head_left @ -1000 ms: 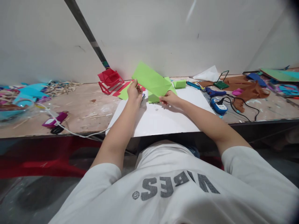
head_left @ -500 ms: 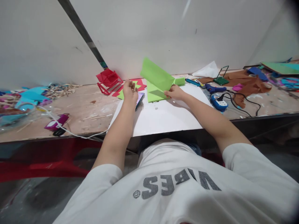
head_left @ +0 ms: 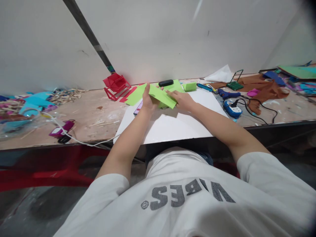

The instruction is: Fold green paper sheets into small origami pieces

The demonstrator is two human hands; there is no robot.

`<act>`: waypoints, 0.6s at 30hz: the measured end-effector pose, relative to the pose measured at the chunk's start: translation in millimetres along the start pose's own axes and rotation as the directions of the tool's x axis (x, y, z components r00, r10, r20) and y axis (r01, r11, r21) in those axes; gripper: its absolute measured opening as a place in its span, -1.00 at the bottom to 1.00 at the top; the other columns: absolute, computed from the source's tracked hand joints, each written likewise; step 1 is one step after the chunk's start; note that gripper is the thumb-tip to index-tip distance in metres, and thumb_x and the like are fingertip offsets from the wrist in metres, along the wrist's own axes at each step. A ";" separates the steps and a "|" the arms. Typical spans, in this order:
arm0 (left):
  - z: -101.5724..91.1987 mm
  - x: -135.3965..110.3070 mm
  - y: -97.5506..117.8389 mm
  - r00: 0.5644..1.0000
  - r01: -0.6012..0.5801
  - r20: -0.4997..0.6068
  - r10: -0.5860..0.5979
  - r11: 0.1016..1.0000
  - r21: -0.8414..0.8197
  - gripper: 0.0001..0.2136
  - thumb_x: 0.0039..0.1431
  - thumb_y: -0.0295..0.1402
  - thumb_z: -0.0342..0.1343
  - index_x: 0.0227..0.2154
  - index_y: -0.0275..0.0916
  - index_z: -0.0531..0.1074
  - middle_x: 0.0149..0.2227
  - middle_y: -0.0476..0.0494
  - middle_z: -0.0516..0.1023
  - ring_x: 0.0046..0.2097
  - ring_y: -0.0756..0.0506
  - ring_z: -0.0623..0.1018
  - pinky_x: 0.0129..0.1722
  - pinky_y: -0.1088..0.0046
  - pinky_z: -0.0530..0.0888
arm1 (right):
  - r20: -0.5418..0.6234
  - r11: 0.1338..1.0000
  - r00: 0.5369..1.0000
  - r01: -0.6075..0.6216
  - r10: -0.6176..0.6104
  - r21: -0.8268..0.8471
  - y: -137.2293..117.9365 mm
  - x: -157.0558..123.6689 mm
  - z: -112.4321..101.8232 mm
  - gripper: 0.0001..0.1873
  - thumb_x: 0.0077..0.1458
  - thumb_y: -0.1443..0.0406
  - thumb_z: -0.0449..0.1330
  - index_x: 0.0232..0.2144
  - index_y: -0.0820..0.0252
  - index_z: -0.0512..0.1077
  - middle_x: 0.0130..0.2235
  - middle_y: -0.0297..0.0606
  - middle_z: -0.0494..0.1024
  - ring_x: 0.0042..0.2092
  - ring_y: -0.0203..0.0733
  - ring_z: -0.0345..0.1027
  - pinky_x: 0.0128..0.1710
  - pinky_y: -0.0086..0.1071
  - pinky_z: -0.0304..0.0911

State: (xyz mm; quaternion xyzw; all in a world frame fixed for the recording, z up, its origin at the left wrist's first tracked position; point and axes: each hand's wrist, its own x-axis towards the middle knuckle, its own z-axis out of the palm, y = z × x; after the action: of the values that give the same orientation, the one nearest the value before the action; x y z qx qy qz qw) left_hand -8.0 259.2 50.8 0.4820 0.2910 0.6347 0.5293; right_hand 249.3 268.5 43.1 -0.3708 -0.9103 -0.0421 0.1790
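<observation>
A sheet of light green paper is between my two hands, tilted above the white board. My left hand grips its left side, thumb up. On the right edge, my right hand pinches the paper, its fingers lying over the top. More green paper lies behind my left hand, over red paper. A phone shows partly beside my left wrist. Behind the held sheet, a black oblong case rests near more green paper.
A red miniature chair stands at the back left. To the right are a blue glue gun, a blue power adapter with black cords, a cutter and brown cloth. A purple device and white cable lie left.
The green sheet has come down from its raised position and turned toward me. My left hand has moved right and taken hold of it. The black case has come into view.
</observation>
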 end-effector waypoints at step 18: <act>1.8 2.2 -7.1 0.968 0.207 -0.111 -0.227 0.963 -0.171 -0.58 0.43 0.11 0.46 0.06 -0.11 0.74 0.04 -0.30 0.96 0.44 -0.60 0.85 0.51 -0.20 0.80 | -0.160 0.590 0.959 -0.009 0.234 0.807 -9.1 15.7 13.4 -0.35 0.23 -0.35 0.48 -0.15 0.08 0.69 -0.10 -0.13 0.79 -0.17 -0.04 0.48 0.03 -0.06 0.50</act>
State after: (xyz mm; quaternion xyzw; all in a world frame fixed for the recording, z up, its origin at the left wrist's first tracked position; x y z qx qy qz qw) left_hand -3.5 262.9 45.9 0.3616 0.3247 0.6238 0.6122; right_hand 228.7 275.1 36.8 -0.3048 -0.7743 0.3358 0.4412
